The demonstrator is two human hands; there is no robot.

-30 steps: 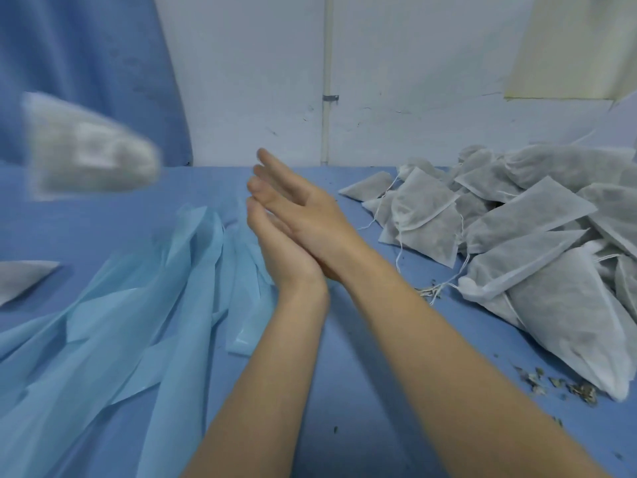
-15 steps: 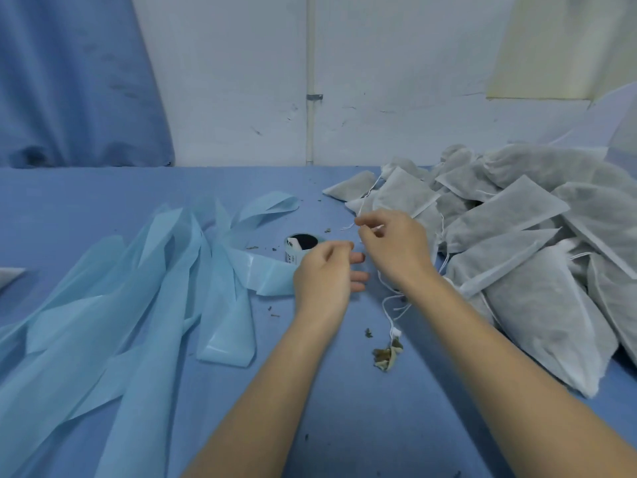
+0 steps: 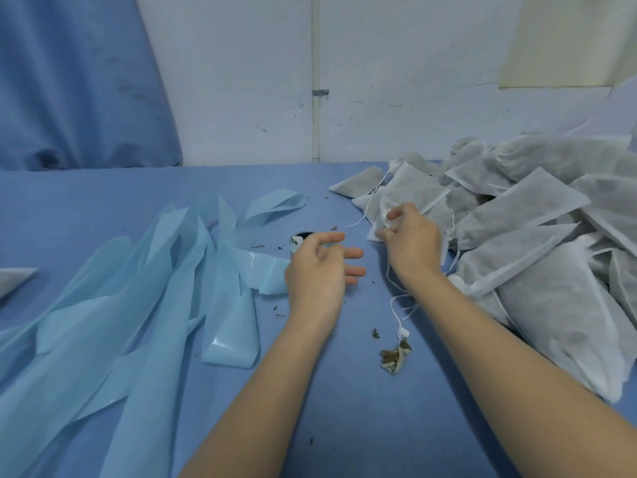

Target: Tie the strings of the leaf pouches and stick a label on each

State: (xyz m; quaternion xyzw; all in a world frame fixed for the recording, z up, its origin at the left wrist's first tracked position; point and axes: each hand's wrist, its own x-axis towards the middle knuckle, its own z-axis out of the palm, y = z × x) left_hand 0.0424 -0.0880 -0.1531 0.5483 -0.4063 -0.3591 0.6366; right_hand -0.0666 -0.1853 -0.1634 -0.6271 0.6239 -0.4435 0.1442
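Leaf pouches (image 3: 537, 236) lie heaped along the desk's (image 3: 103, 201) right edge, white non-woven bags, plump with a dark filling that shows only dimly through the cloth. The right hand (image 3: 410, 243) pinches the near corner of one pouch (image 3: 410, 194) at the heap's inner edge, fingers closed on its fabric; the left hand (image 3: 319, 270) hovers just beside it over the desk's middle, fingers loosely spread and holding nothing. A loose string (image 3: 396, 301) trails from under the right wrist toward a small clump of spilled leaves (image 3: 394, 355). To do this step well, I judge the pouch should be drawn clear of its neighbours before knotting. The label roll (image 3: 300, 241) sits partly hidden behind the left hand, near the pale blue backing strips (image 3: 138, 305).
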